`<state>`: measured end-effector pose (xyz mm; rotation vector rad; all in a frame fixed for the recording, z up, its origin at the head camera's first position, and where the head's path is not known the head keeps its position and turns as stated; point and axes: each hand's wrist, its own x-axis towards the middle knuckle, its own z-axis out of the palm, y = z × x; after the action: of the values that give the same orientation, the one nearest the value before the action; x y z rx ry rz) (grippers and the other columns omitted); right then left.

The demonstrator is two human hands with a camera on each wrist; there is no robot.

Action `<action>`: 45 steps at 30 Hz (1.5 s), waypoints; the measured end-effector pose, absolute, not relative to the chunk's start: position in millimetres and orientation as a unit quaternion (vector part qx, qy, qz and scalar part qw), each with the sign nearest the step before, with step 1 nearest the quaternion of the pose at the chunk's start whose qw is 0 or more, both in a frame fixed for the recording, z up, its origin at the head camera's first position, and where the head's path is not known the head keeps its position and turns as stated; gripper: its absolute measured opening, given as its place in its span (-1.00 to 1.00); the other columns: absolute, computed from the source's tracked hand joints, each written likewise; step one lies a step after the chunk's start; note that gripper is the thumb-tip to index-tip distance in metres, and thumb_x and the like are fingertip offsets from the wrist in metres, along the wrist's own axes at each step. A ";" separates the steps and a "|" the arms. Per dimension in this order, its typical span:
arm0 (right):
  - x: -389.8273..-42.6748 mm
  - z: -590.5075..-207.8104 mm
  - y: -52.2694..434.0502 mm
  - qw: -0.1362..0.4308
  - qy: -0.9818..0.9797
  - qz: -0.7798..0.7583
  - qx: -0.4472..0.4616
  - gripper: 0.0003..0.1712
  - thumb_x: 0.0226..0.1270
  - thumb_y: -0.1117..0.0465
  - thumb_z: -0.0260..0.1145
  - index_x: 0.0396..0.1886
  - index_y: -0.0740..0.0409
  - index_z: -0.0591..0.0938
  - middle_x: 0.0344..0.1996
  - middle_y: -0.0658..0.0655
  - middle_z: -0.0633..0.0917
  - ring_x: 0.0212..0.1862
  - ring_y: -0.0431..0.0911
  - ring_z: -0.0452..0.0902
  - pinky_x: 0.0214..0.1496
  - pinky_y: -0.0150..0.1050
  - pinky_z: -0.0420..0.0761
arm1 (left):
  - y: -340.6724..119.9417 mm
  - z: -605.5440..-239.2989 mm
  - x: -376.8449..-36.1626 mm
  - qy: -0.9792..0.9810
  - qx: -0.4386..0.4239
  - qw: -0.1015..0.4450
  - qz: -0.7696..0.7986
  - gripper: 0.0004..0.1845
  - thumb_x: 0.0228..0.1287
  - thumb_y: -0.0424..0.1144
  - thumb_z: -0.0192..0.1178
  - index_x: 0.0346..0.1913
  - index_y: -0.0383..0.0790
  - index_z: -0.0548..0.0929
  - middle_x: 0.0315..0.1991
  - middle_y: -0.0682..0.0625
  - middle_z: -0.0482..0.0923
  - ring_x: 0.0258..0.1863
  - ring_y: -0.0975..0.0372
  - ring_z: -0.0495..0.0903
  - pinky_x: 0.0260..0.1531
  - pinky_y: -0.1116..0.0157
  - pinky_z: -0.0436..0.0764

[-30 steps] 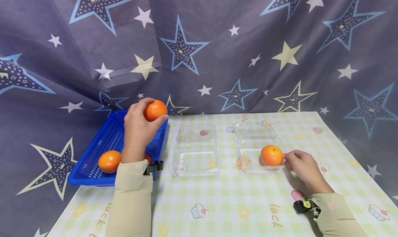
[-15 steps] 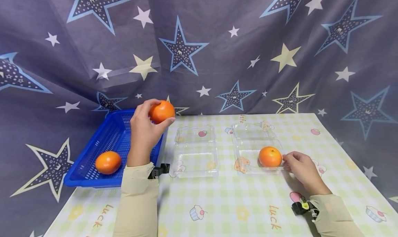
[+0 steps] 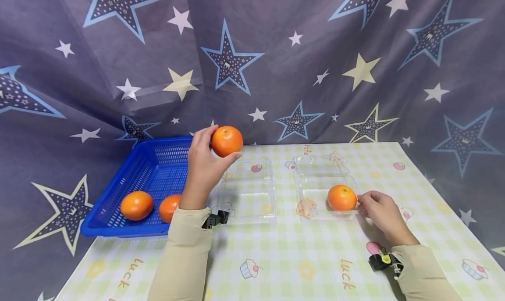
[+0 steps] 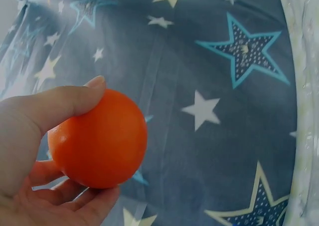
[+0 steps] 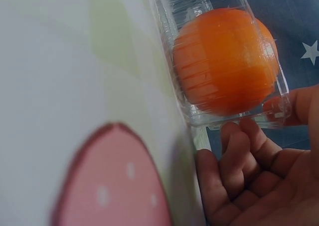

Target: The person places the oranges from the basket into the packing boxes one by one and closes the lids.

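My left hand point(image 3: 207, 165) holds an orange point(image 3: 227, 141) up in the air between thumb and fingers, in front of the starry cloth. In the left wrist view the thumb lies over the top of this orange point(image 4: 99, 138) and the fingers curl beneath it. My right hand point(image 3: 384, 213) pinches the near right corner of a clear plastic clamshell box point(image 3: 315, 213), whose lid lies open toward the back. A second orange point(image 3: 342, 198) sits in that box, right by my fingertips. Through the ribbed wall the right wrist view shows this orange point(image 5: 224, 61) close up.
Left of the boxes stands a blue plastic basket point(image 3: 114, 178) with two oranges showing, one partly hidden by my left wrist. Another open clear box point(image 3: 248, 220) lies mid-table, partly behind my left hand. A hanging cloth point(image 3: 260, 81) borders the checked tablecloth point(image 3: 292, 261) at the back.
My left hand has carried its orange rightward, from over the basket to above the left clear box. An orange in the basket shows again behind the wrist. My right hand stays at the box corner.
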<state>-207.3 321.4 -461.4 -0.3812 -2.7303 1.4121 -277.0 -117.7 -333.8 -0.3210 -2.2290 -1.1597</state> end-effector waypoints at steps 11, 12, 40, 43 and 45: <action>-208.8 -459.3 321.9 0.017 -0.880 0.459 -0.120 -0.51 0.59 -0.03 0.02 -0.03 0.32 0.64 -0.20 0.21 0.69 -0.18 -0.08 0.58 -0.18 -0.41 0.63 | -93.5 -339.0 -277.0 -0.820 -0.140 0.303 -0.465 -0.11 -0.10 -0.19 0.69 0.36 -0.27 0.54 0.26 -0.19 0.45 0.23 -0.03 0.49 0.25 -0.02 0.56; -208.6 -459.4 322.0 0.016 -0.880 0.459 -0.119 -0.50 0.59 -0.03 0.01 -0.02 0.32 0.64 -0.20 0.21 0.69 -0.18 -0.08 0.58 -0.18 -0.41 0.63 | -92.2 -339.8 -277.2 -0.818 -0.143 0.305 -0.466 -0.12 -0.10 -0.20 0.70 0.36 -0.27 0.55 0.26 -0.19 0.45 0.23 -0.03 0.49 0.25 -0.02 0.56; -207.8 -460.8 320.9 0.022 -0.881 0.457 -0.118 -0.53 0.59 0.00 0.01 -0.05 0.32 0.64 -0.19 0.23 0.70 -0.17 -0.05 0.57 -0.17 -0.40 0.64 | -57.1 -361.8 -278.4 -0.840 -0.184 0.288 -0.422 -0.10 -0.09 -0.15 0.69 0.38 -0.25 0.54 0.28 -0.15 0.48 0.27 -0.02 0.51 0.32 -0.08 0.50; -207.8 -461.3 321.5 0.026 -0.881 0.458 -0.116 -0.53 0.59 0.01 0.01 -0.06 0.32 0.65 -0.19 0.23 0.70 -0.18 -0.06 0.57 -0.18 -0.39 0.64 | -50.4 -367.0 -278.8 -0.844 -0.196 0.287 -0.408 -0.09 -0.11 -0.15 0.70 0.38 -0.23 0.54 0.28 -0.12 0.50 0.27 0.00 0.53 0.30 -0.05 0.53; -207.8 -461.4 321.5 0.026 -0.880 0.459 -0.116 -0.54 0.59 0.01 0.01 -0.07 0.31 0.65 -0.19 0.23 0.70 -0.19 -0.06 0.57 -0.18 -0.39 0.64 | -45.8 -370.4 -278.2 -0.848 -0.204 0.283 -0.400 -0.08 -0.11 -0.13 0.70 0.39 -0.21 0.54 0.27 -0.11 0.51 0.25 0.01 0.55 0.24 -0.01 0.59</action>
<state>-207.8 321.5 -461.4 -0.3596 -2.7220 1.4186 -278.2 -45.8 -370.4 -0.5473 -2.2696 -1.0705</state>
